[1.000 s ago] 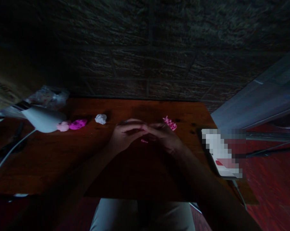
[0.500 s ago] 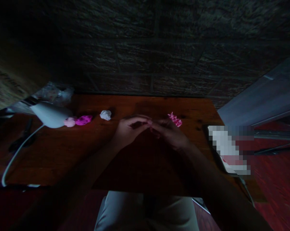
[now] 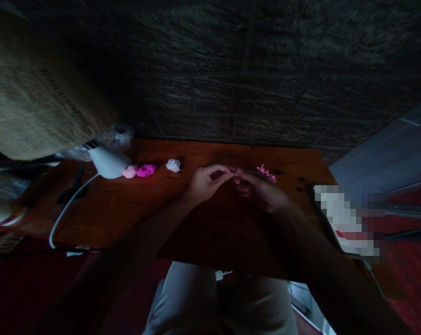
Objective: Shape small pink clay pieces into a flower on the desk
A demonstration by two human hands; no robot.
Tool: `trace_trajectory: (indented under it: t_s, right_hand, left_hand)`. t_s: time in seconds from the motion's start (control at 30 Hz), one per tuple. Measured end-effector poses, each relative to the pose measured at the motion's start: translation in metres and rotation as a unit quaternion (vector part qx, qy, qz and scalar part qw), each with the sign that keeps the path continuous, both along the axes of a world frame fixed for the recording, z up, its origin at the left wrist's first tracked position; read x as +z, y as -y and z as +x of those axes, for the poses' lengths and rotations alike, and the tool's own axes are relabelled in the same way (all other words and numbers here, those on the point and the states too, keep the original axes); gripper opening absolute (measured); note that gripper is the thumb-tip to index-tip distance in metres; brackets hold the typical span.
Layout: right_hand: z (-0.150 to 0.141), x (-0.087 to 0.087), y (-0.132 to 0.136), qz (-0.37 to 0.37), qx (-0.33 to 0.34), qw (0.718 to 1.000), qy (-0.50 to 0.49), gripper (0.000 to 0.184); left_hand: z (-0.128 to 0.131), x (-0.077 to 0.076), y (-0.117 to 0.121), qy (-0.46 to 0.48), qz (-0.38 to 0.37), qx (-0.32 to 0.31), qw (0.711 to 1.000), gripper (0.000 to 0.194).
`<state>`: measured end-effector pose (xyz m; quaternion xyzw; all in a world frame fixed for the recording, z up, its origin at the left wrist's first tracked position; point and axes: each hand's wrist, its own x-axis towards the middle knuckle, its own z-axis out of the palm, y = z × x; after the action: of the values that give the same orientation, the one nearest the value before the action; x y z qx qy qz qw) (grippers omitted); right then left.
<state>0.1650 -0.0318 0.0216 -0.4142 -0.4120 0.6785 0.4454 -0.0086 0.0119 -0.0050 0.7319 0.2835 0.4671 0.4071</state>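
Fingers point(image 3: 226, 177) of the left hand point(image 3: 201, 185) are curved, with the thumb and the forefinger closed to a pinch and a small opening behind it; they meet the tips of the right hand point(image 3: 266, 193), whose other fingers are half bent. Whether some small piece is between them, I cannot tell, because the light is weak. If there is one, it could be pressed flat or slip down to the tabletop point(image 3: 126, 209), from too strong a pinch or from the poor view. Just beyond the right hand lies a frilled pink piece point(image 3: 267, 173), so a careless knuckle could push or bend it. Both forearms come in from below, angled inward, and the wrists are low. Toward the left, a white lump point(image 3: 173, 165) rests apart from a magenta lump point(image 3: 146, 170).
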Motion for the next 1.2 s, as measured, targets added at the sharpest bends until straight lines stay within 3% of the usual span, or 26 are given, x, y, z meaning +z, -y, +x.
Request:
trace_trajectory:
  t_s: [0.17,0.47,0.63,0.9,1.2]
  right_hand:
    - [0.003,0.001,-0.002,-0.012,-0.015,0.999,-0.037,0.029]
    - [0.023,0.024,0.002,0.080,-0.098,0.990,-0.055,0.030]
    - [0.022,0.021,-0.001,0.099,-0.126,0.986,-0.045,0.032]
    - [-0.004,-0.003,0.000,0.085,-0.060,0.992,0.076,0.035]
    - [-0.003,0.000,0.000,0.007,-0.013,0.998,-0.053,0.025]
  left_hand:
    - [0.002,-0.003,-0.002,0.031,-0.034,-0.005,0.999,0.016]
    - [-0.005,-0.003,-0.016,0.060,-0.028,0.041,0.997,0.028]
    - [-0.004,-0.005,-0.019,0.070,-0.044,0.048,0.995,0.033]
    - [-0.003,-0.002,-0.016,0.079,-0.047,0.011,0.996,0.025]
    - [-0.003,0.002,-0.010,0.088,-0.109,-0.057,0.989,0.027]
